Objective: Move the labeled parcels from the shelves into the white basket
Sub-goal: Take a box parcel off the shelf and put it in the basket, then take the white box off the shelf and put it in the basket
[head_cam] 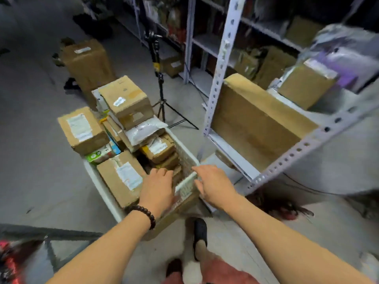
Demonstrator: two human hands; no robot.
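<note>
Labeled parcels (pixel 123 179) are heaped in the white basket (pixel 185 182), set on the floor beside the shelf (pixel 307 143). The left hand (pixel 158 185) is lowered at the basket's near right corner, fingers bent down; whether anything is gripped cannot be told. The right hand (pixel 213 183) is held spread just outside the rim.

1. Dim room; the far shelves (pixel 256 27) sink into murk.
2. Soft, even light on the floor (pixel 30 160), faint shadows.
3. Edges bend and smear; the lower-left corner blurs badly.

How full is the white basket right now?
Full and heaped: labeled cardboard parcels fill the white basket and stack above its rim, one box topping the pile.
</note>
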